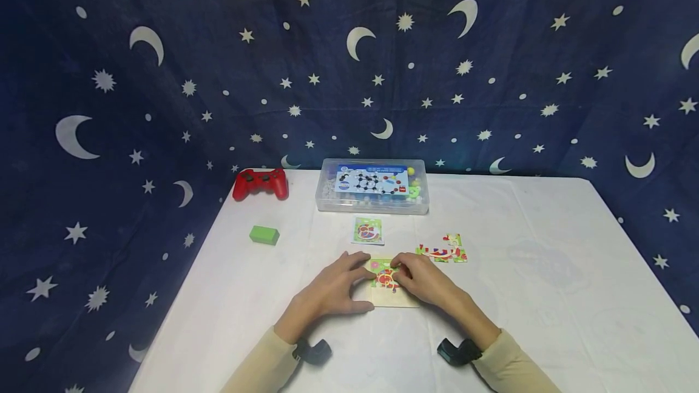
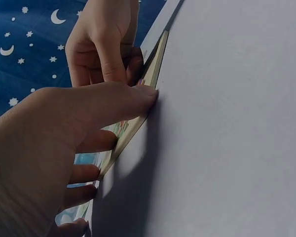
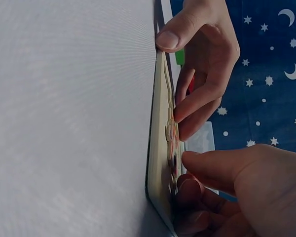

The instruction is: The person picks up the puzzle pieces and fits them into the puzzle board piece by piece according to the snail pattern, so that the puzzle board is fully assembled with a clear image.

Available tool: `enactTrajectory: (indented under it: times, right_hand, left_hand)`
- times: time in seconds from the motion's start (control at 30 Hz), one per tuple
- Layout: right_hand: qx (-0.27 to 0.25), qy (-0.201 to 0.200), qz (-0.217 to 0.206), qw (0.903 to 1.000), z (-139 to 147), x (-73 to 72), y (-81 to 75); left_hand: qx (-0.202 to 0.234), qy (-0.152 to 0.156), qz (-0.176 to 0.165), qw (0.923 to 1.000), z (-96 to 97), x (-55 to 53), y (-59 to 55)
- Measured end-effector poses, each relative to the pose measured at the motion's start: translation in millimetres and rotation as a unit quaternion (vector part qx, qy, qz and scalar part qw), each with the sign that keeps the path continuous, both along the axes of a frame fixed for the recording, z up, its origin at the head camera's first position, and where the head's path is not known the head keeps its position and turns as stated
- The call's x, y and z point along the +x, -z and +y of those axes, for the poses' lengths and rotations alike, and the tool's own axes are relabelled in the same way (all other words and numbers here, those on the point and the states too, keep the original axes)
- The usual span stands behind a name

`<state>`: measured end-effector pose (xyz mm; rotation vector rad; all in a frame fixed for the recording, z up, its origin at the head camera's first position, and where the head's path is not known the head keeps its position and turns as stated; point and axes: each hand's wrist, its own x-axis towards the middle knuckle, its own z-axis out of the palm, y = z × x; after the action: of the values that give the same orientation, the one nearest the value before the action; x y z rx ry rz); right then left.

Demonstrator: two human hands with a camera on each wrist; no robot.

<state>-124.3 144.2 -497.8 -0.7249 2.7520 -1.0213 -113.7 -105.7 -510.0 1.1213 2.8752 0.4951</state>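
A small wooden puzzle board (image 1: 394,299) lies on the white table, its near strip bare wood. Brightly coloured jigsaw pieces (image 1: 384,279) cover its far part. My left hand (image 1: 337,287) holds the board from the left, with the thumb at the near left corner and the fingers spread along the left side, one fingertip on the pieces. Over the board's right side, my right hand (image 1: 425,278) has thumb and index finger close together on a puzzle piece, mostly hidden by the fingers. In the right wrist view the pieces stand slightly raised above the board (image 3: 158,133).
Several loose puzzle pieces (image 1: 441,253) lie to the right beyond the right hand. A picture card (image 1: 368,231) is behind the board. Farther back stand a clear plastic box (image 1: 372,202) with a molecule label, a red game controller (image 1: 261,184) and a green block (image 1: 264,235).
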Motion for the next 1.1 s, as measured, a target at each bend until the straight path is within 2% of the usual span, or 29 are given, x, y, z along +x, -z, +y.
enactTrajectory:
  times: [0.3, 0.6, 1.1]
  right_hand:
    - [0.02, -0.025, 0.031, 0.999, 2.2, 2.6, 2.5]
    - [0.023, -0.013, 0.036, 0.999, -0.2, 3.5, 5.0]
    - [0.013, -0.001, 0.03, 0.9994, -2.3, 2.6, 5.7]
  left_hand:
    - [0.009, 0.008, 0.009, 0.9999, 2.4, 1.9, -0.4]
    - [0.027, 0.008, 0.022, 0.9994, 5.3, 3.2, 4.6]
    - [0.037, 0.005, 0.004, 0.9993, 6.7, 1.9, 2.5]
